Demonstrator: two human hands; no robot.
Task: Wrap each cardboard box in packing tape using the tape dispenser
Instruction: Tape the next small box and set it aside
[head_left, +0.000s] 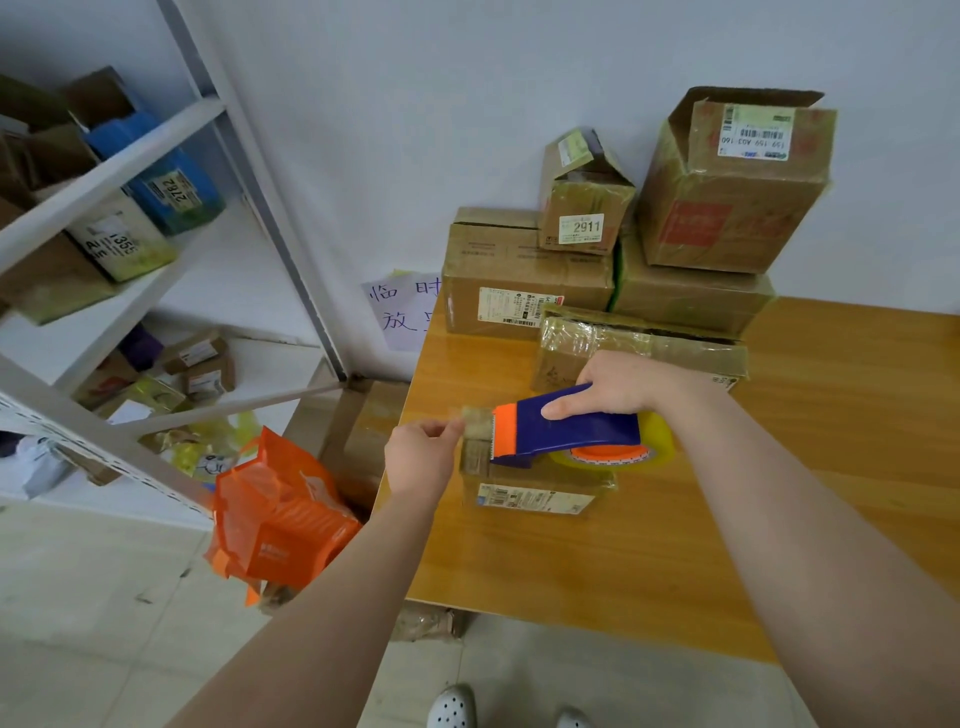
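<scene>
A storeroom with a white wall (415, 104) and pale tiled floor (104, 597). On the left, a white metal shelving rack (104, 174) holds parcels. An orange bag (280, 519) sits on the floor near it. On the right is a glossy wooden table (779, 493), with stacked cardboard boxes (519, 275) at its far side.

A small cardboard box (530, 493) lies near the table's left edge. A blue and orange tape dispenser (571, 426) rests on top of it. The right hand (618, 384) wraps around the dispenser, forefinger along its side. The left hand (421, 457) pinches the loose tape end (478, 421) just past the box's left end.

The light box could slide on the slick tabletop or tip off the edge if the pull is uneven. Slack tape may fold and stick to itself.
</scene>
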